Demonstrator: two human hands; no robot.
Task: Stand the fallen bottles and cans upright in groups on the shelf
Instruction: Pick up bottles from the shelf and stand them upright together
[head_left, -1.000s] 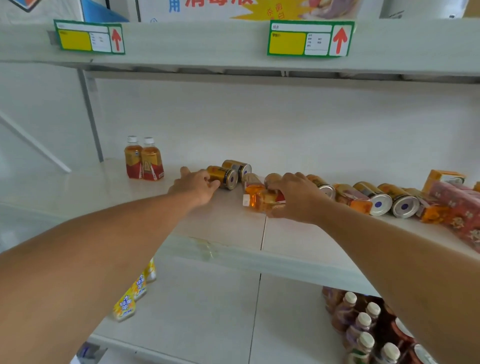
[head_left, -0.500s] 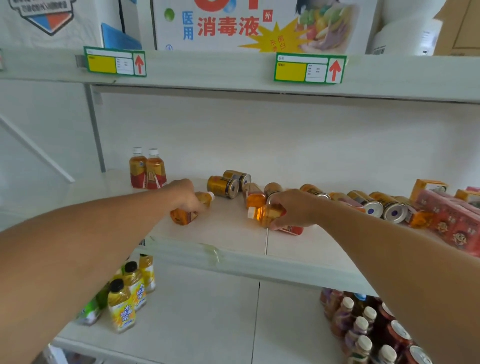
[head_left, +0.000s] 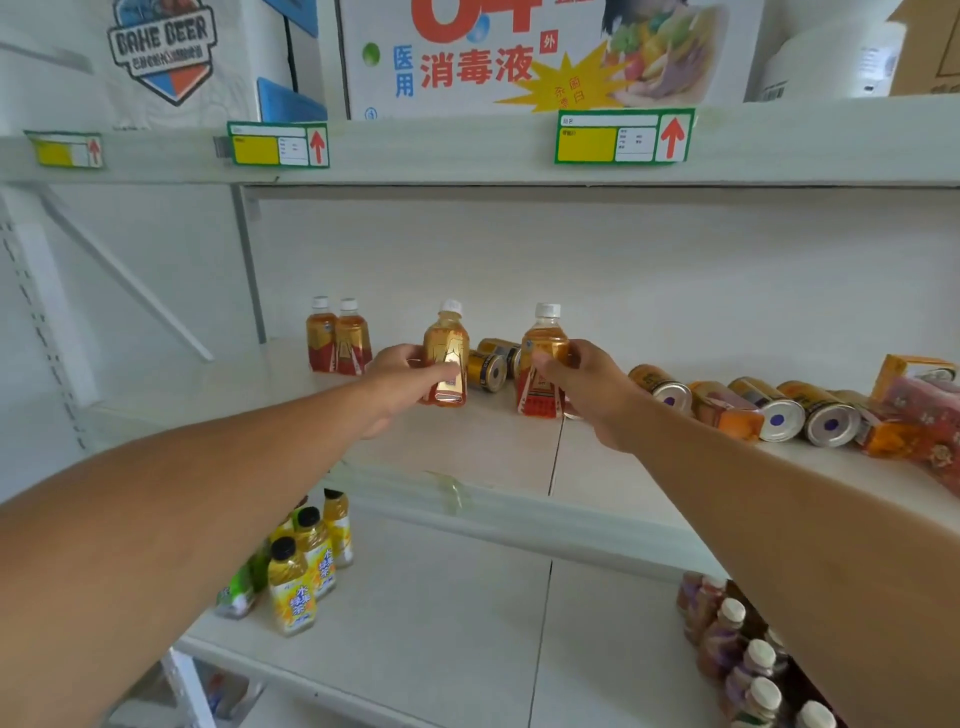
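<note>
- Shelf (head_left: 467, 452): white middle board of a store rack. It carries all the task items, which run from its left rear area to its right end.
- Upper shelf (head_left: 467, 150): it carries a printed carton (head_left: 519, 57). Its front edge bears yellow-and-green price tags (head_left: 623, 136).
- Lower shelf (head_left: 441, 597): yellow-labelled bottles (head_left: 298, 582) stand at its left edge. Capped dark bottles (head_left: 737, 644) sit at its right side.
- Right-end group: fallen cans (head_left: 779, 413) lie on their sides in a row toward the right end of the shelf, bases facing the front edge. A fallen bottle (head_left: 724, 410) lies among them, and cartons (head_left: 919, 410) lie at the far right.
- Left hand (head_left: 405, 382): fingers and thumb wrap the left bottle (head_left: 447, 358), held upright near mid-shelf (base contact with the board cannot be confirmed).
- Right hand (head_left: 587, 384): fingers pinch the right bottle (head_left: 543, 364) at its upper body. The bottle is upright, its base at or just above the board, beside the seam at mid-shelf.
- Standing pair (head_left: 337, 338): two capped bottles, upright and touching, at the left rear of the shelf.
- Two gold cans (head_left: 491, 364): they lie on their sides between the two held bottles, toward the back wall.
</note>
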